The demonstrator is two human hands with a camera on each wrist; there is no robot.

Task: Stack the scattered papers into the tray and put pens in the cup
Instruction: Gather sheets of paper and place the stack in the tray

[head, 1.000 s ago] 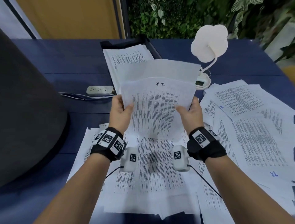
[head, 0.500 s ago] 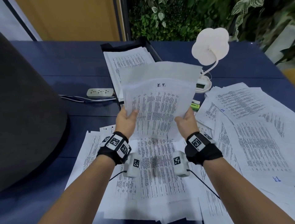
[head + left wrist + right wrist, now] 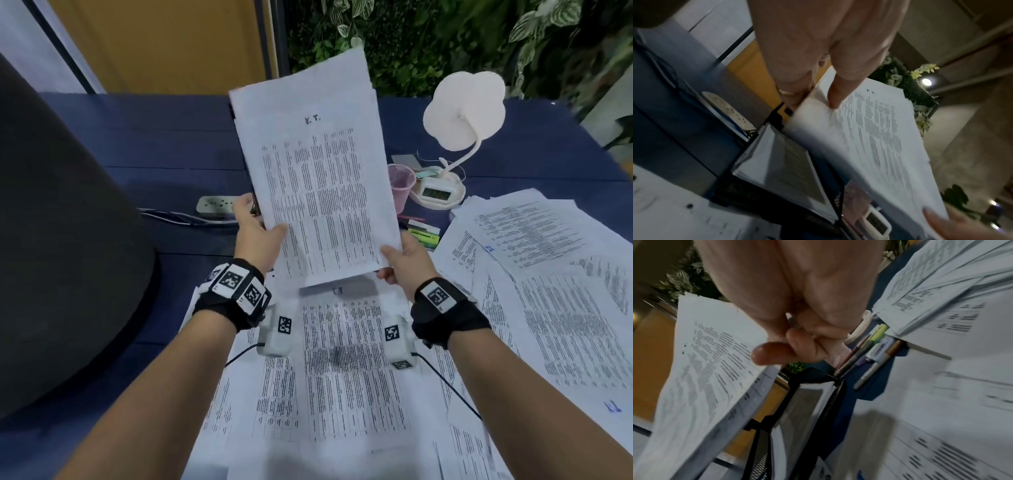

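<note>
A: What lies nearest the person?

B: Loose printed sheets (image 3: 342,370) spread over the blue table (image 3: 144,144), with more piled to the right (image 3: 565,291).

A: And the hands?

B: Above those sheets, the left hand (image 3: 255,236) and the right hand (image 3: 409,262) hold one sheaf of papers (image 3: 318,192) by its lower corners. Each thumb lies on the printed face with the fingers curled behind, so both pinch it. The sheaf is raised off the table and tilts away from the person.

A: Where is the tray?

B: Beneath and behind the sheaf. The left wrist view shows the black mesh tray (image 3: 748,162) already holding sheets, the sheaf above it and not touching.

A: The pens?

B: In the right wrist view, several pens (image 3: 865,356) lie on the table beside the tray. Farther back, just right of the sheaf, stands the pink mesh cup (image 3: 400,186), then a white desk lamp (image 3: 462,113). A power strip (image 3: 214,205) lies at the left.
</note>
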